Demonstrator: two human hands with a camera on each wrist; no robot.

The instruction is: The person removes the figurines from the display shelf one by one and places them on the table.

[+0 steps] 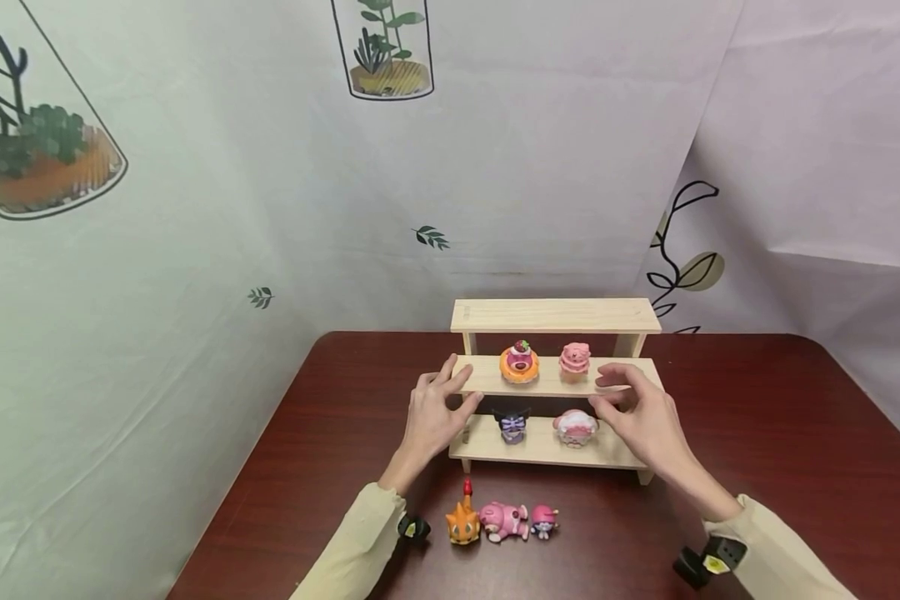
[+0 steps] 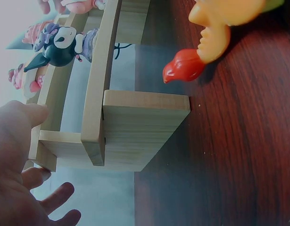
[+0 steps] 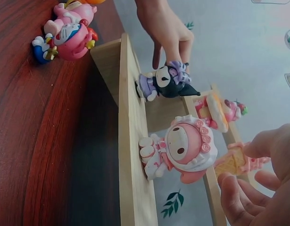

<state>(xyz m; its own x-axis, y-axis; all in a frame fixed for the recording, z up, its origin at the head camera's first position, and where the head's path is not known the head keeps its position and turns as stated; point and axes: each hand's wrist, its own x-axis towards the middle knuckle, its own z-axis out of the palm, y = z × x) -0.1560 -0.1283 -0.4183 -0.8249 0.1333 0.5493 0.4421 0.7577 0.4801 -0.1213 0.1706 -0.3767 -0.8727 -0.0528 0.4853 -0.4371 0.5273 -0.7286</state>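
Note:
A three-tier wooden display stand [image 1: 555, 315] holds small figurines. My left hand [image 1: 435, 412], fingers spread, is at the left end of its middle shelf; whether it presses the wood, I cannot tell. At the shelf's right end, my right hand [image 1: 645, 421] has bent fingers with nothing visible between them, beside a pink cupcake figurine [image 1: 574, 363]. Left of the cupcake sits an orange ring-shaped figurine [image 1: 520, 365] with a strawberry on top. The bottom shelf carries a black-and-purple figurine [image 3: 170, 80] and a pink figurine in a white bonnet [image 3: 185, 146].
On the dark red-brown table [image 1: 330, 467], in front of the stand, lie an orange figurine with a red tail tip [image 1: 463, 525], a pink figurine on its side [image 1: 504, 521] and a small pink-headed figurine [image 1: 544, 522]. A printed cloth [image 1: 540, 167] hangs behind.

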